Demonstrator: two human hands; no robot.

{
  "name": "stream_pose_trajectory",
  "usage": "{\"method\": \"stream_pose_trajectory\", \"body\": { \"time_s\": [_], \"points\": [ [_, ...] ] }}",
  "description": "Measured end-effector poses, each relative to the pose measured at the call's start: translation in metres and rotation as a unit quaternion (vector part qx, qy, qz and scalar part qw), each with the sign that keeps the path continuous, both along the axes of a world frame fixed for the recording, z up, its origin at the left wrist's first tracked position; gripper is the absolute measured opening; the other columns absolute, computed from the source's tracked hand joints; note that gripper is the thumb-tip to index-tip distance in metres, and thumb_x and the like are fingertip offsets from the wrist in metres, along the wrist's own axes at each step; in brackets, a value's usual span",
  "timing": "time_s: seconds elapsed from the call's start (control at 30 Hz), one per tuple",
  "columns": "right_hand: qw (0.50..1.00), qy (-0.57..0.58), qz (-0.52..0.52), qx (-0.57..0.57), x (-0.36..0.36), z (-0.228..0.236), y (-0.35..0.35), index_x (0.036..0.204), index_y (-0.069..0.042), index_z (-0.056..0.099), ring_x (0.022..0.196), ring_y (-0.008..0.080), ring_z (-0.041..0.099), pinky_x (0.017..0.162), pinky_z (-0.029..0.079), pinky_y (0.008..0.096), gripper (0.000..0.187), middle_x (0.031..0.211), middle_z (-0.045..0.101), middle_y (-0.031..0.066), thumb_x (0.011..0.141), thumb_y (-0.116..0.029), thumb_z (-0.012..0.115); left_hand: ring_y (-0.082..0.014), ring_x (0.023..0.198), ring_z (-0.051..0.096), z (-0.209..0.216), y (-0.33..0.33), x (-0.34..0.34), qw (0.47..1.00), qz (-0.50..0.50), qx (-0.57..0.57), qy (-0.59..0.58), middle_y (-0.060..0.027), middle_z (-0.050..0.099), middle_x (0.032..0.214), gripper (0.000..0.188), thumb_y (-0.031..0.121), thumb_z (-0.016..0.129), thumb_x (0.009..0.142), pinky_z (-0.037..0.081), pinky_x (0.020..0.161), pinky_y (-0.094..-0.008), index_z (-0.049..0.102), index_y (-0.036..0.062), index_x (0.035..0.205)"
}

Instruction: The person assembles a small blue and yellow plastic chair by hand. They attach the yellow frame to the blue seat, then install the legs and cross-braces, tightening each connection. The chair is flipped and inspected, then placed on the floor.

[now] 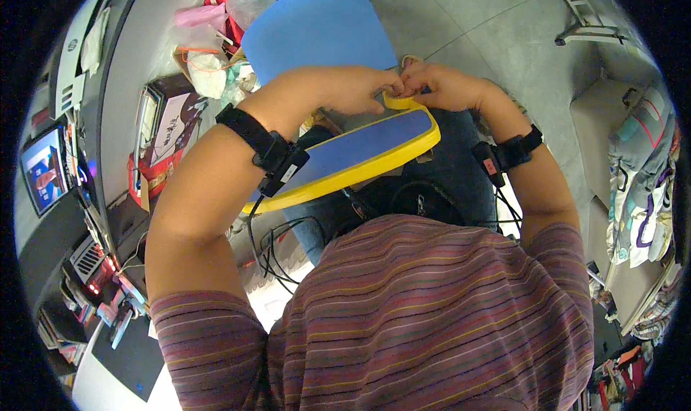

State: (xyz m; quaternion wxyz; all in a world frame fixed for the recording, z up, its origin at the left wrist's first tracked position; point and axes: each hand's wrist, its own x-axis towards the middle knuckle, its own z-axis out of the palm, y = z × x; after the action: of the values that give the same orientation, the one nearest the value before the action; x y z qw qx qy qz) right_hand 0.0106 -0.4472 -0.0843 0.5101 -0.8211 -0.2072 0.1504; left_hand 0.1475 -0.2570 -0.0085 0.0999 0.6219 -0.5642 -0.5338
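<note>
A long flat blue board (374, 139) with a thick yellow edging lies slantwise across my lap, its rounded end at the right. At the far side of that end, a yellow edging strip (400, 104) stands up off the blue face between my hands. My left hand (363, 93) reaches over the board, fingers bent and closed at the strip. From the right, my right hand (440, 87) pinches the strip's upper end, its fingertips close against those of the left. The left forearm covers part of the board's left portion.
Just beyond my hands stands a blue chair (317, 26). Black cables (270, 249) hang from the wrist straps beside my lap. A desk with a lit screen (44, 170) is on the left, near bags and boxes. Clothes (640, 188) hang at the right, by a grey tiled floor (497, 29).
</note>
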Motion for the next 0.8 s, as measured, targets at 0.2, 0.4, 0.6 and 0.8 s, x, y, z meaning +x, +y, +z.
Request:
{"method": "stream_pose_trajectory", "body": {
  "time_s": [0.2, 0.4, 0.6, 0.8],
  "points": [
    [0.999, -0.013, -0.044, -0.019, -0.002, 0.001, 0.004, 0.099, -0.006, 0.067, 0.096, 0.0294, 0.061, 0.088, 0.047, 0.0403, 0.021, 0.098, 0.065, 0.0105, 0.080, -0.014, 0.069, -0.0272, 0.087, 0.063, -0.036, 0.007, -0.008, 0.999, 0.016, -0.027, 0.039, -0.0152, 0.066, 0.099, 0.034, 0.021, 0.063, 0.091, 0.049, 0.076, -0.0409, 0.054, 0.0092, 0.122],
    [0.936, 0.189, -0.294, 0.034, -0.026, 0.043, 0.025, 0.114, -0.006, 0.063, 0.103, 0.0236, 0.060, 0.091, 0.046, 0.0343, 0.033, 0.106, 0.065, 0.0116, 0.093, -0.031, 0.060, -0.0293, 0.085, 0.062, -0.039, 0.012, -0.008, 0.999, -0.007, -0.033, 0.041, -0.0168, 0.065, 0.094, 0.022, 0.023, 0.059, 0.093, 0.048, 0.075, -0.0409, 0.061, 0.0038, 0.105],
    [0.854, 0.307, -0.388, 0.160, -0.065, 0.101, 0.059, 0.141, 0.002, 0.039, 0.121, 0.0228, 0.050, 0.105, 0.036, 0.0318, 0.070, 0.128, 0.055, 0.0183, 0.096, -0.051, 0.051, -0.0313, 0.082, 0.062, -0.042, 0.015, -0.005, 0.999, -0.002, -0.043, 0.032, -0.0172, 0.065, 0.089, 0.024, 0.026, 0.059, 0.093, 0.048, 0.074, -0.0412, 0.061, 0.0045, 0.103],
    [0.846, 0.265, -0.442, 0.135, -0.064, 0.096, 0.089, 0.135, 0.004, 0.043, 0.111, 0.0259, 0.056, 0.096, 0.043, 0.0341, 0.068, 0.121, 0.059, 0.0204, 0.091, -0.046, 0.057, -0.0330, 0.083, 0.063, -0.040, 0.016, -0.003, 0.998, -0.004, -0.053, 0.018, -0.0177, 0.066, 0.091, 0.028, 0.032, 0.060, 0.094, 0.049, 0.074, -0.0422, 0.063, 0.0054, 0.103]
  ]
}}
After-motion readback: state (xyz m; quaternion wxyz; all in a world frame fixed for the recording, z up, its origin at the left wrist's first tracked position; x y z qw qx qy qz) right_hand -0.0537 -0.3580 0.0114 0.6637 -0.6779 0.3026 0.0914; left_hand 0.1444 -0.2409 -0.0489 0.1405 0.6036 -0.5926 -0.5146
